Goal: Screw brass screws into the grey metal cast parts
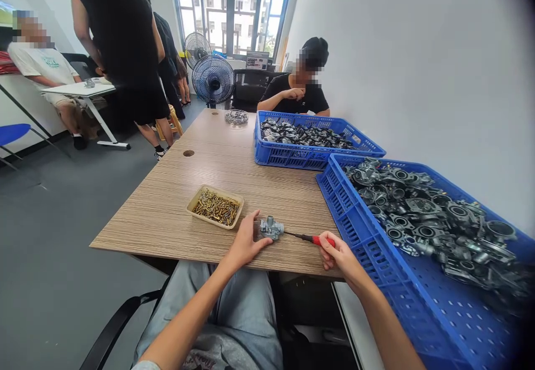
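Note:
My left hand (246,242) holds a small grey metal carburetor part (271,228) down on the wooden table (209,158), near its front edge. My right hand (339,256) grips a red-handled screwdriver (311,238) whose dark shaft points left, with its tip at the part. A shallow beige tray (216,207) of several small brass screws sits just behind my left hand.
A blue crate (422,297) full of grey metal parts stands at my right, a second blue crate (311,144) behind it. One person sits at the table's far end; others stand and sit at left. Two fans (214,79) stand beyond the table.

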